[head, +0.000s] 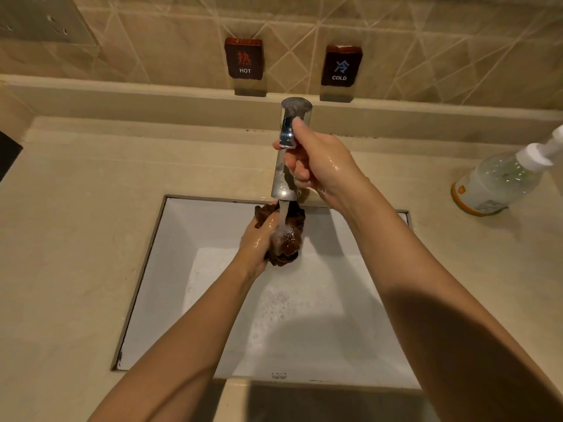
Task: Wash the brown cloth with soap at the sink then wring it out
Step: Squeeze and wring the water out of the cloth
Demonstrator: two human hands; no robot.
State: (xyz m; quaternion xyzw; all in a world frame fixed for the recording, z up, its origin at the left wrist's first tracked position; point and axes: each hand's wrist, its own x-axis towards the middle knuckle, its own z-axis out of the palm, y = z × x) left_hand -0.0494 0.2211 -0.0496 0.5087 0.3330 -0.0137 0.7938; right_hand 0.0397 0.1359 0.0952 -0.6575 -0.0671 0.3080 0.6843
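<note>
Head view looks straight down on the left hand point(257, 243), which is closed around the brown cloth point(288, 236), bunching it into a wad with the palm and fingers wrapped along its left side. The cloth bulges out to the right of that fist, and a ragged end sticks up past the thumb toward the spout. It hangs above the sink point(170, 269), clear of the white bottom, directly under the stream of water point(283, 214), which lands on the cloth just beside the thumb and froths white there.

Soaked like this, the cloth looks limp and heavy for its bulk, with no stiffness at all; it will sag wherever it isn't held. With suds on it and on the wet skin, I'd judge it slippery, so a full-fist squeeze around the middle seems the surest hold, and wringing would want a hand on each end.

The right hand point(316, 166) is up at the tap point(288, 147), fingers curled about the chrome body with the thumb pressed on the lever; it has nothing to do with the cloth.

Bubbles sit on the sink floor near the front. A soap bottle point(499, 178) lies tilted on the counter point(76, 223), well off to the right.
</note>
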